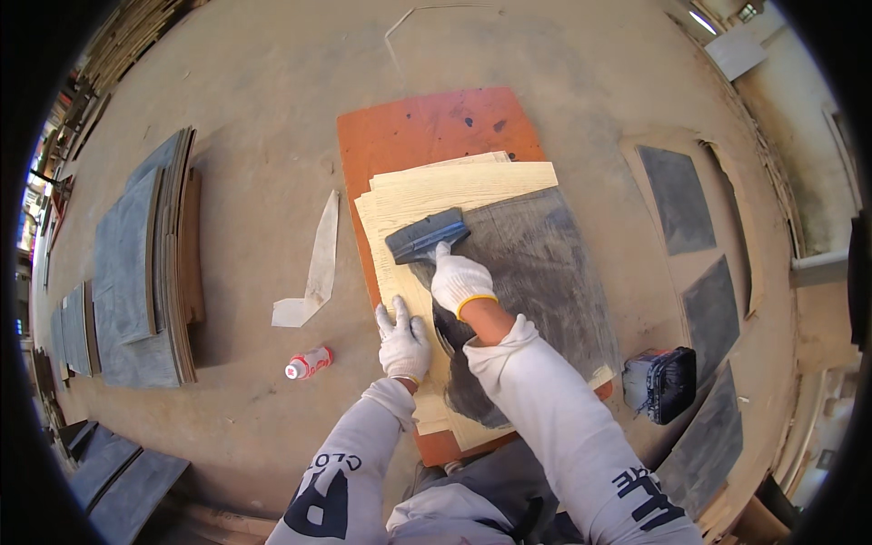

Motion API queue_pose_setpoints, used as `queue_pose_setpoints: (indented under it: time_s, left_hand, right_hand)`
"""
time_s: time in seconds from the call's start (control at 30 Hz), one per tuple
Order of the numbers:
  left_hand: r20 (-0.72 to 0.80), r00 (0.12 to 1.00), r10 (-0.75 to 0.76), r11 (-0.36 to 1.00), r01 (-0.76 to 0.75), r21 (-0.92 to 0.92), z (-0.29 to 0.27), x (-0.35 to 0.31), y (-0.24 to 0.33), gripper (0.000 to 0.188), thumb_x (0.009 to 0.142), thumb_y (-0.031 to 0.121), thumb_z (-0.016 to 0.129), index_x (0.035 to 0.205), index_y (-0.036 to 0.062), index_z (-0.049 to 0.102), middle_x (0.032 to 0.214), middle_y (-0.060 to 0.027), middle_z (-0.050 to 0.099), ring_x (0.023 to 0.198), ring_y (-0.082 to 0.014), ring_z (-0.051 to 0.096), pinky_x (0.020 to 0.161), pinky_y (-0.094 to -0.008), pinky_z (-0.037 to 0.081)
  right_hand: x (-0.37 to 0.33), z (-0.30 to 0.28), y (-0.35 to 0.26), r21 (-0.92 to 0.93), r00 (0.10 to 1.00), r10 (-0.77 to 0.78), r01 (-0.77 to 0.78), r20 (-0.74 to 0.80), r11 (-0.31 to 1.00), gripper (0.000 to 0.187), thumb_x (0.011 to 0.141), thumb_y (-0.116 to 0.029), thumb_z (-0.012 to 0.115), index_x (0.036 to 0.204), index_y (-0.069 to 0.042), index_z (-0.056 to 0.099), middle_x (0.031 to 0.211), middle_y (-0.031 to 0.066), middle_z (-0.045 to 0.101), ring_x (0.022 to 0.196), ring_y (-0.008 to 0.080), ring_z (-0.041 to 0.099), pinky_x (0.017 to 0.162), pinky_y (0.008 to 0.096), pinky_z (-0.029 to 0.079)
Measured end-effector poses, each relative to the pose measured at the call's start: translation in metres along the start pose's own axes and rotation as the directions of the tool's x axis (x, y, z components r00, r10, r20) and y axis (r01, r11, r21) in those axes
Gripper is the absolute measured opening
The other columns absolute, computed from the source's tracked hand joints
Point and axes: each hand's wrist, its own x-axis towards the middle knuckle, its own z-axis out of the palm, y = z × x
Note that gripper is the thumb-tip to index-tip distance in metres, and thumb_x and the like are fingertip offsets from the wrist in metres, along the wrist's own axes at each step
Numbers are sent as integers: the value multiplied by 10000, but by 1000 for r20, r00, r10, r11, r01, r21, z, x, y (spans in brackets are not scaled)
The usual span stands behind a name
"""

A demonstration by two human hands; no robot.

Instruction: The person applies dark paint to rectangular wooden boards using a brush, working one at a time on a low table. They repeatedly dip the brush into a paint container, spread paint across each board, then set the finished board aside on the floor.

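In a white knit glove with a yellow cuff, my right hand (461, 278) is closed round the handle of a wide flat brush (427, 236) darkened with coating. The brush lies across the border between bare and dark areas of a pale wood-grain sheet (481, 183). Black-grey coating (536, 263) covers much of this sheet's right and lower part. My gloved left hand (401, 343) rests at the sheet's left edge, fingers apart, holding nothing. More pale sheets lie beneath, on an orange-red board (436, 132).
Right of the board stands an open black-smeared tub (661, 383). A red-and-white bottle (310, 362) lies at left, below a pale angled strip (320, 263). Dark panels are stacked (136, 263) farther left; other dark sheets (677, 200) lie along the right.
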Motion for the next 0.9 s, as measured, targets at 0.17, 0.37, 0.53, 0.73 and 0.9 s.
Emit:
queue_pose_setpoints:
  time_s: [0.17, 0.37, 0.53, 0.73, 0.9]
  left_hand:
    - [46, 997, -66, 998, 66, -3, 1, 2, 11, 623, 1047, 366, 463, 1642, 216, 358, 1678, -298, 274, 1420, -487, 480, 1073, -509, 495]
    - [-42, 999, 10, 1000, -11, -13, 8, 2, -1, 606, 1044, 365, 501, 1617, 195, 397, 1643, -322, 305, 1417, -517, 461, 1031, -530, 527]
    - [-45, 999, 7, 1000, -7, 13, 5, 2, -8, 607, 1045, 356, 501, 1616, 183, 395, 1636, -333, 306, 1425, -520, 446, 1060, -531, 503]
    - [-72, 995, 68, 997, -66, 25, 17, 5, 0, 606, 1043, 361, 491, 1612, 174, 399, 1622, -338, 332, 1419, -520, 456, 1058, -533, 504]
    - [-51, 998, 25, 999, -24, 21, 11, -1, -3, 616, 1045, 355, 478, 1624, 167, 380, 1641, -343, 306, 1407, -519, 476, 1069, -509, 498]
  right_hand:
    - [-8, -38, 43, 76, 989, 141, -137, -53, 988, 591, 1071, -260, 417, 1586, 26, 365, 1309, 254, 700, 1190, 372, 707, 995, 481, 558]
    - [-2, 2, -28, 28, 991, 115, -117, 62, 993, 525, 1104, -256, 350, 1524, 37, 465, 1248, 238, 735, 1180, 381, 715, 993, 481, 561]
    - [-10, -2, -24, -39, 999, 19, -20, -40, 999, 506, 1110, -278, 379, 1480, 43, 505, 1216, 222, 752, 1147, 361, 736, 938, 485, 587]
    - [-1, 9, -31, -53, 997, 74, -75, -24, 996, 538, 1047, -217, 446, 1526, 27, 442, 1206, 213, 753, 1111, 378, 741, 906, 509, 592]
    - [-34, 4, 20, -173, 995, -86, 78, -41, 982, 470, 1037, -202, 440, 1455, -21, 557, 1187, 237, 744, 1097, 414, 727, 911, 529, 574]
